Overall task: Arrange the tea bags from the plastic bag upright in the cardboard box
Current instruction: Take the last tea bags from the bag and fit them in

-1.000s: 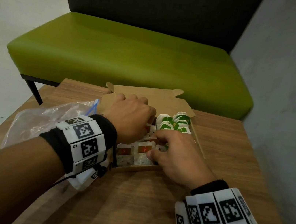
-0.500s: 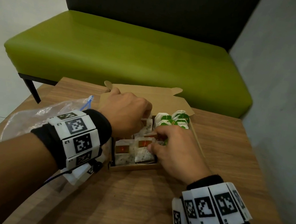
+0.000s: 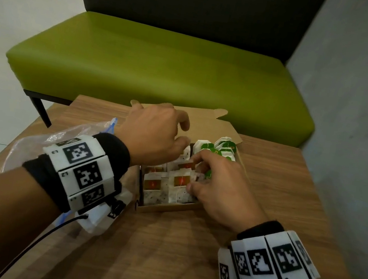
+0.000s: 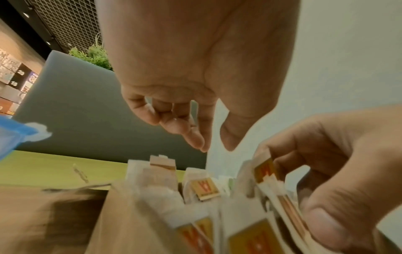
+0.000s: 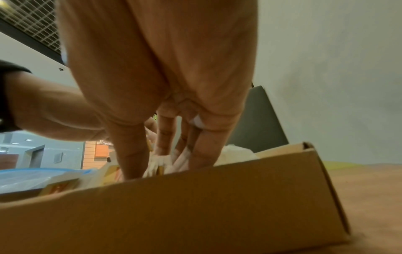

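Observation:
The open cardboard box [image 3: 163, 209] sits mid-table, its front wall filling the right wrist view [image 5: 195, 206]. Orange-tagged tea bags [image 3: 181, 182] stand in its front left part, and green-tagged tea bags [image 3: 222, 147] fill the back right. My right hand [image 3: 194, 176] reaches into the box and pinches a few orange-tagged bags between thumb and fingers [image 4: 280, 170]. My left hand [image 3: 184, 139] hovers just above the back-left bags with loosely curled fingers [image 4: 195, 137], holding nothing. The clear plastic bag [image 3: 34, 145] lies left of the box, under my left forearm.
The box's lid flap [image 3: 205, 121] lies open at the back. A green bench [image 3: 165, 65] stands beyond the wooden table [image 3: 184, 259]. A grey wall [image 3: 360, 118] runs along the table's right side.
My left hand has lifted off the tea bags and hangs above the back of the box. My right hand stays among the orange-tagged bags, its fingers shifted slightly.

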A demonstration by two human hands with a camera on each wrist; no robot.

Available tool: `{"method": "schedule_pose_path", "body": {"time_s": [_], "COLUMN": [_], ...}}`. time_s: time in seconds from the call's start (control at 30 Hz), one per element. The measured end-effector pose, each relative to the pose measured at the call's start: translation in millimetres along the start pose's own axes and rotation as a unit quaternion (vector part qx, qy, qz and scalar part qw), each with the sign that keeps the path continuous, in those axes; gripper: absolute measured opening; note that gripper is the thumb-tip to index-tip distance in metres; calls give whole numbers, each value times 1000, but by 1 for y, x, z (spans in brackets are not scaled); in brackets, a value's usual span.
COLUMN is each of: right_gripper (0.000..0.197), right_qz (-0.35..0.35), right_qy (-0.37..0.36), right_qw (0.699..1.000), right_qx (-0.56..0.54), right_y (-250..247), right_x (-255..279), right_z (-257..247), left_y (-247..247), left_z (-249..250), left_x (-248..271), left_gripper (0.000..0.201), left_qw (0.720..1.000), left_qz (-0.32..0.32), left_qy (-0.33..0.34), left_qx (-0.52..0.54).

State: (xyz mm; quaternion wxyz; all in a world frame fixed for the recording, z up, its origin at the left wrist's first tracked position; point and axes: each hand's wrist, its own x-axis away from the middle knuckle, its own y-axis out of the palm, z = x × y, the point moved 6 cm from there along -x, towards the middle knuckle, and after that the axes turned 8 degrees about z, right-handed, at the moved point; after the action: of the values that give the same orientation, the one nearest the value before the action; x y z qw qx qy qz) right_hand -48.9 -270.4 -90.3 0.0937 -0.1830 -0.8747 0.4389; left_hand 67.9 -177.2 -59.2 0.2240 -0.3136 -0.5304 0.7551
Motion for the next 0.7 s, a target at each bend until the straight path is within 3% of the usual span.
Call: {"method": "schedule_pose_path", "body": {"time_s": [0.2,0.43,0.7], "right_gripper": [55,43,24], "right_qz": [-19,4,78], "right_qy": [9,-7,8], "right_qw": [1000,1000,997], "right_qx": [-14,6,-10], "right_y": [0,-1,-4], "right_x": [3,5,1], "right_z": [3,-1,4], "left_y": [5,1,-4], "left_z": [13,-3,0], "left_x": [11,7,18], "left_gripper": [22,15,29], "left_qw": [990,991,983], "left_qz": [-110,-68,-146], "left_qy": [87,29,73], "left_qx": [12,110,86]}}
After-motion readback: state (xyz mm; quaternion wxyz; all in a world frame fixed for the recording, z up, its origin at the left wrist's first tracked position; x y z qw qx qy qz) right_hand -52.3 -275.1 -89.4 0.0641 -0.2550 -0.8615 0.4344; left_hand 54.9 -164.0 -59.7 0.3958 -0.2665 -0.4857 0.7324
